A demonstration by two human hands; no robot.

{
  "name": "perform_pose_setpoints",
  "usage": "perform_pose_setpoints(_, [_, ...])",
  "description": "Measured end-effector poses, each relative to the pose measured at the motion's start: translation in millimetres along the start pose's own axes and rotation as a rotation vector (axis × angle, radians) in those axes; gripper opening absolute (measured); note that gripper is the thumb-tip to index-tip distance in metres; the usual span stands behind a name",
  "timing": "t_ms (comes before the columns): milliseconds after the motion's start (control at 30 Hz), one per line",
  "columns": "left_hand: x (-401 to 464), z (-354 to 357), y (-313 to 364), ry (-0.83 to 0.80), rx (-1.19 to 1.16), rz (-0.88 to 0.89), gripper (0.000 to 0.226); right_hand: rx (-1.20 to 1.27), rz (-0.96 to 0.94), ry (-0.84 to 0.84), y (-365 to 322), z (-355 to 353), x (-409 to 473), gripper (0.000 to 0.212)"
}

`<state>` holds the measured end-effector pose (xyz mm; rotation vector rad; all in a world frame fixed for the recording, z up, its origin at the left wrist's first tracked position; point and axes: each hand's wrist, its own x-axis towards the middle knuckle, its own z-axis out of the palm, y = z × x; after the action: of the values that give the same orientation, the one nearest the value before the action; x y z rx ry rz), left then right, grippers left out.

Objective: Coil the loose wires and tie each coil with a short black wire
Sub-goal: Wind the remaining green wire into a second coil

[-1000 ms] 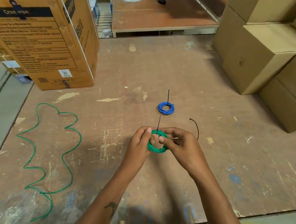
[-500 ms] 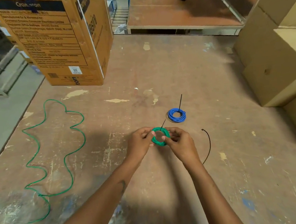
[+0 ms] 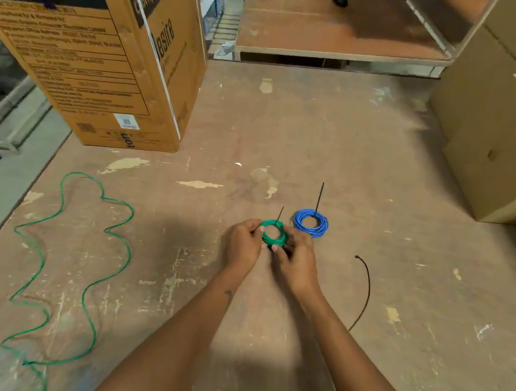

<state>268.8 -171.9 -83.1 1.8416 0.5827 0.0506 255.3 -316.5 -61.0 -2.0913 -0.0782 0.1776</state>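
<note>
A small green wire coil (image 3: 274,233) is held between both hands just above the worn wooden table (image 3: 306,126). My left hand (image 3: 243,244) pinches its left side and my right hand (image 3: 295,261) grips its lower right edge. A short black wire end (image 3: 280,213) sticks up from the coil's top. Right beside it lies a blue wire coil (image 3: 311,223), tied, with a black wire end (image 3: 319,196) poking out. A loose green wire (image 3: 77,271) snakes over the table's left part. A loose short black wire (image 3: 367,289) lies to the right of my right forearm.
A tall printed cardboard box (image 3: 109,67) stands at the table's far left. Plain cardboard boxes (image 3: 499,138) are stacked along the right edge. Another table (image 3: 337,27) stands beyond a gap at the back. The floor drops off at the left edge.
Both hands carried the green coil away from me and rightward, close beside the blue coil. The camera view shifted, so boxes and loose wires sit differently in frame.
</note>
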Motion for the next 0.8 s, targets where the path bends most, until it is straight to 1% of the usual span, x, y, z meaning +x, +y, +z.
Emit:
perform_pose_setpoints(133, [-21.8, -10.7, -8.3, 0.06, -0.041, -0.01, 0.041, -0.056, -0.043, 0.087, -6.2, 6.7, -7.6, 0.056])
perform_pose_setpoints(233, [-50.4, -32.7, -5.0, 0.08, -0.102, 0.022, 0.032, -0.091, -0.137, 0.167, -17.1, 19.1, -19.4, 0.051])
perform_pose_setpoints(267, [-60.9, -42.9, -2.9, 0.079, -0.114, 0.041, 0.028, -0.107, -0.17, 0.17, -23.4, 25.8, -25.6, 0.048])
perform_pose_setpoints(367, [-88.0, -87.0, -1.2, 0.128, -0.095, 0.104, 0.018, -0.12, -0.213, 0.077, -49.8, 52.2, -49.1, 0.042])
perform_pose_setpoints(433, [-104.0, -125.1, -5.1, 0.181, -0.062, 0.149, 0.016, -0.119, -0.247, -0.014, -68.9, 75.8, -66.1, 0.036])
perform_pose_setpoints(500, [-119.1, -167.7, -11.6, 0.237, -0.016, 0.198, 0.015, -0.112, -0.286, -0.124, -89.0, 102.1, -83.9, 0.035])
perform_pose_setpoints(600, [-139.1, -234.1, -31.4, 0.347, 0.144, 0.278, 0.02, -0.076, -0.319, -0.277, -125.9, 145.6, -117.2, 0.041])
perform_pose_setpoints(700, [-161.8, -300.9, -59.8, 0.44, 0.362, 0.314, 0.028, -0.039, -0.379, -0.339, -162.9, 191.9, -156.0, 0.049])
perform_pose_setpoints(800, [-183.2, -354.9, -98.4, 0.49, 0.459, 0.262, 0.039, -0.09, -0.484, -0.353, -174.0, 242.5, -192.0, 0.039])
